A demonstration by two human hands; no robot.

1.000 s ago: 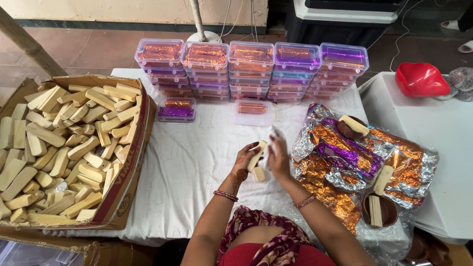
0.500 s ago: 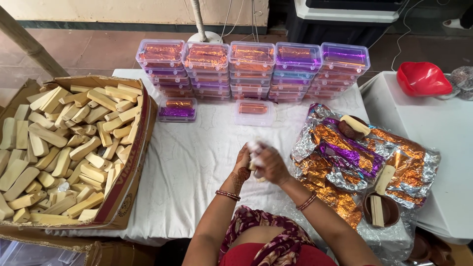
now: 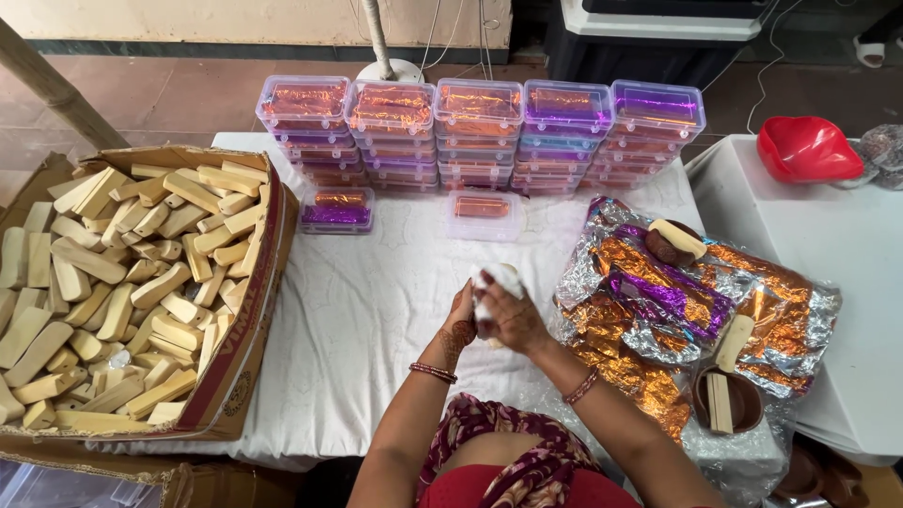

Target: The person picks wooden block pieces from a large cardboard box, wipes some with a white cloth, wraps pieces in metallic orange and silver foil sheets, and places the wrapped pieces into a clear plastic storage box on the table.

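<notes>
A small white wad of cloth or paper [image 3: 496,285] sits pressed between the two hands above the middle of the bench [image 3: 376,310], which is draped in a white patterned sheet. The left hand [image 3: 463,325] is cupped against its left side and the right hand [image 3: 515,318] is closed over it from the right, fingers wrapped around it; what lies inside the wad cannot be made out. Just beyond the hands lies a single clear plastic box with an orange foil bar [image 3: 483,213], and to its left a clear box with purple foil [image 3: 336,211]. Farther off stands a row of stacked clear lidded boxes [image 3: 480,136]. To the right lies a heap of crinkled orange, purple and silver foil sheets [image 3: 696,301]. At the left edge sits an open cardboard carton of pale wooden blocks [image 3: 122,282].
</notes>
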